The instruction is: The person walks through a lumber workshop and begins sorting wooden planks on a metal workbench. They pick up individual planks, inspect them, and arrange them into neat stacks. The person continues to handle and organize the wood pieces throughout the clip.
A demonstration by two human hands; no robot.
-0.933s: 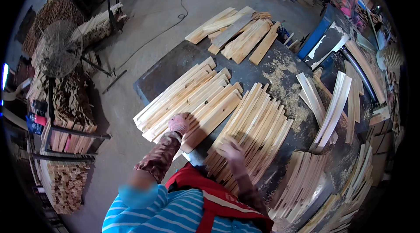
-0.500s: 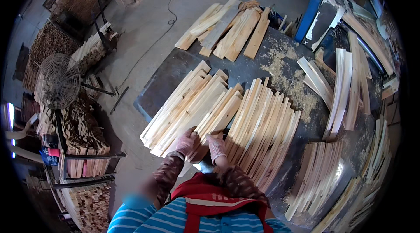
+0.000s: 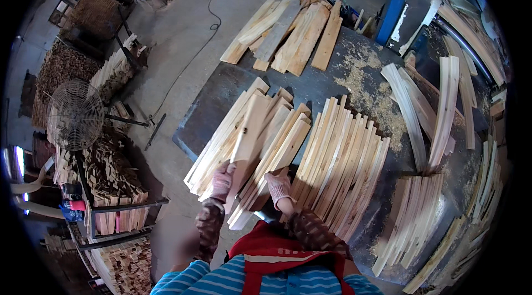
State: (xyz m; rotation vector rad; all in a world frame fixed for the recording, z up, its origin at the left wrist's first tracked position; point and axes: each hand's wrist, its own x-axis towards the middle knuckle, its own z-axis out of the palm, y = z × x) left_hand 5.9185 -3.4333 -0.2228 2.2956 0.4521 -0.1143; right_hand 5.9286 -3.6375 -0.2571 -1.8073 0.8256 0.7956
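My left hand (image 3: 223, 180), in a pale pinkish work glove, grips the near end of a wooden board (image 3: 247, 129). That board is lifted and tilted on edge above a row of similar boards (image 3: 219, 140). My right hand (image 3: 279, 187), gloved alike, is closed at the near end of the narrow boards (image 3: 280, 154) beside it; its fingertips are partly hidden. To its right lies a tight row of wooden strips (image 3: 338, 156), side by side on the dark worktable (image 3: 208, 101).
Rougher planks (image 3: 299, 34) lie at the table's far end. Sawdust (image 3: 368, 79) is strewn near a blue machine (image 3: 394, 7). Curved boards (image 3: 443, 112) and another strip stack (image 3: 410, 217) are at the right. A caged fan (image 3: 76, 115) stands left, near wood piles, and a cable (image 3: 215, 26) crosses the floor.
My left hand has moved slightly left and raised one board onto its edge out of the row. The right hand stays near the narrow boards. The whole view has shifted a little.
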